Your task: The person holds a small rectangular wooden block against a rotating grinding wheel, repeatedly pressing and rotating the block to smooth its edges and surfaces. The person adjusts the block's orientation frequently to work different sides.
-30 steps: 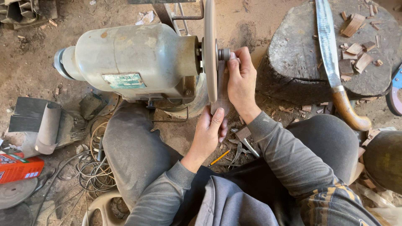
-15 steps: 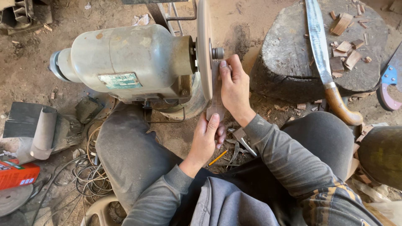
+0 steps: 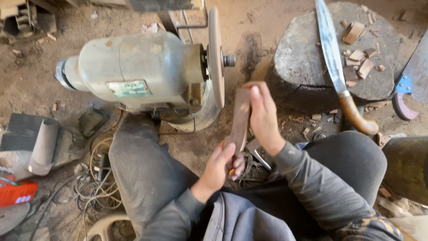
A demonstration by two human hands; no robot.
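— Report the hands and what they carry.

— Two hands, one workpiece. The left hand [image 3: 221, 164] is clenched round the lower end of a single brown wooden piece [image 3: 240, 119]. The right hand [image 3: 263, 111] grips its upper end, fingers [image 3: 255, 91] wrapped over the top. The piece stands nearly upright, just to the right of the grinding disc [image 3: 216, 58]; I cannot tell whether it touches the disc.

— Machines?

— One bench grinder [image 3: 138, 71], pale grey-green, lying on the dirt floor [image 3: 26, 67], with one disc on its shaft. The person sits behind it, one knee on either side of the hands.

— Blades?

— One long knife [image 3: 332, 58] with a curved wooden handle rests across one round tree-stump block [image 3: 307, 67]. Several small wood chips [image 3: 359, 56] lie on the block's surface; they are too scattered for a firm count. At the right edge is one more blade with a blue fitting [image 3: 405, 85], only partly in view.

— Anything else?

— One coil of cable [image 3: 96, 187] by the left knee, one red packet [image 3: 15, 193] at the left edge, and small metal tools [image 3: 258, 151] under the hands, number unclear.
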